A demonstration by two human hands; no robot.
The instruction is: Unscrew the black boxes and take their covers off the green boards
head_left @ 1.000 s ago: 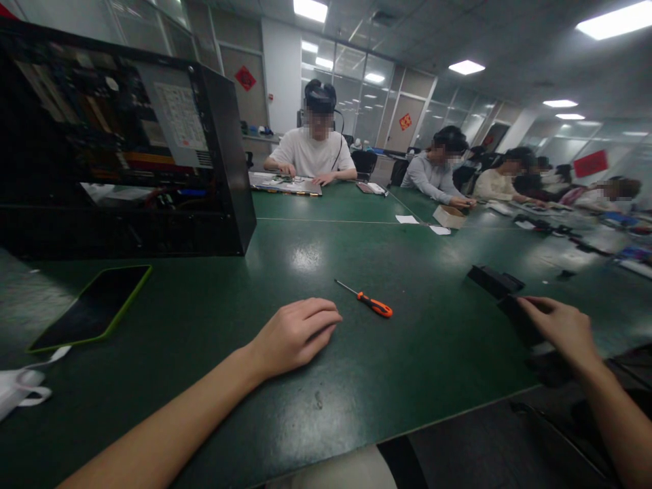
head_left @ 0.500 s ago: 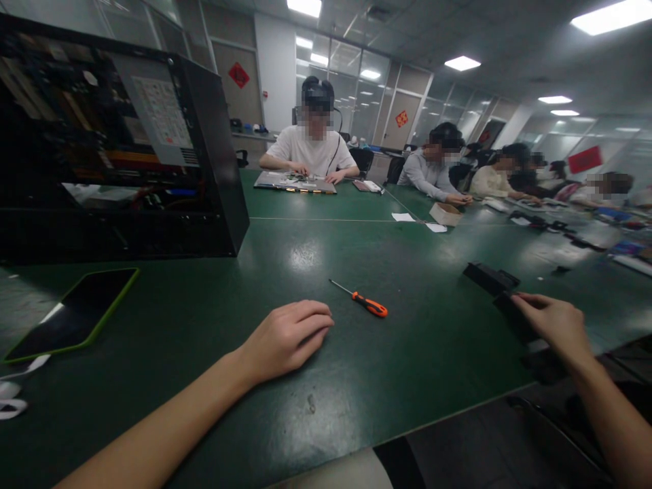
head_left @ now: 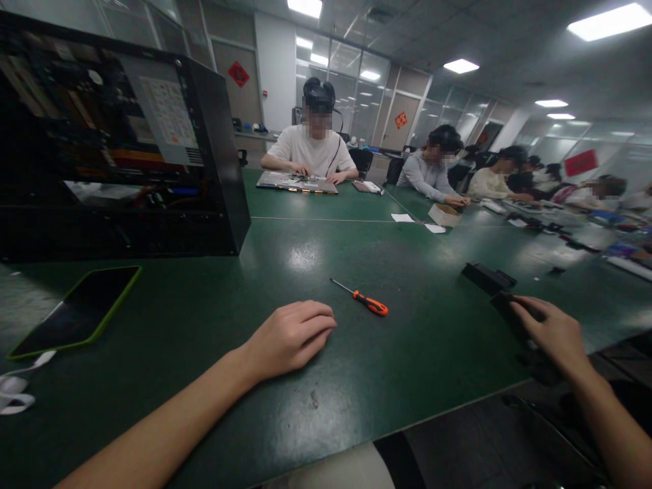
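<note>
My left hand (head_left: 293, 336) lies on the green table (head_left: 387, 373), palm down, its fingers loosely bent and holding nothing. Just beyond its fingertips is a screwdriver (head_left: 371, 303) with an orange and black handle, its thin shaft pointing to the far left. At the right, my right hand (head_left: 553, 333) pinches a dark, blocky part (head_left: 508, 318) between thumb and fingers, near the table's front edge. The lower end of that part is dim and partly hidden by the hand. Another black plastic piece (head_left: 486, 277) lies right behind it; whether the two touch I cannot tell.
An open black computer case (head_left: 219, 156) stands at the left. Before it lie a phone (head_left: 76, 312) with a green edge and a white cable (head_left: 17, 394). Across the table a person (head_left: 316, 149) works at a flat panel (head_left: 298, 183). A small box (head_left: 444, 215) stands farther right.
The right hand and its dark part have shifted slightly left. My left hand keeps its place by the screwdriver, and the whole view has moved only a little.
</note>
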